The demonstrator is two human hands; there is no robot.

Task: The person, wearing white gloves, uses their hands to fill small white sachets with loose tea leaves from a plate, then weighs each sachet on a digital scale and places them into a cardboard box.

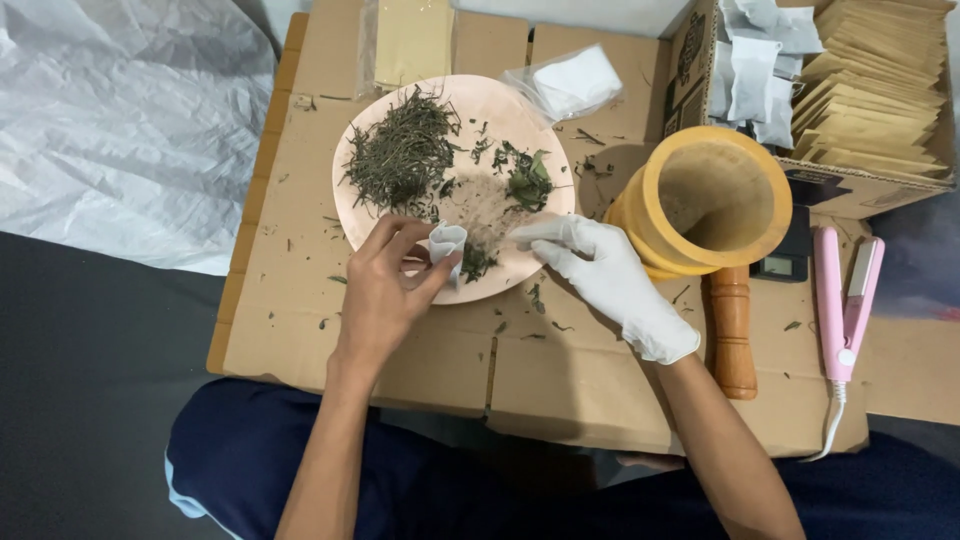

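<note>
I'm looking down at a flattened cardboard sheet [430, 365] laid over a dark floor, w/ crumpled white plastic [120, 120] off its left edge. Near the sheet's far-middle sits a round pink plate [545, 215] carrying a big heap of dried herbs [400, 155] on its left half and a smaller clump of green leaves [527, 180] toward its right. My left hand [385, 295], bare, is at the plate's near rim, thumb and fingers pinching a small white filter bag [446, 243] held open-end up (just over the rim). My right hand [610, 275], in a white glove, reaches in from the right, fingertips drawn together on the plate just beside the bag; can't tell whether they hold any herb. Near the sheet's right edge stand a yellow wooden mortar [712, 200], its pestle [733, 335] lying by it, and a pink flat iron [845, 300]. At the far-right corner, a box of paper packets [870, 90].
</note>
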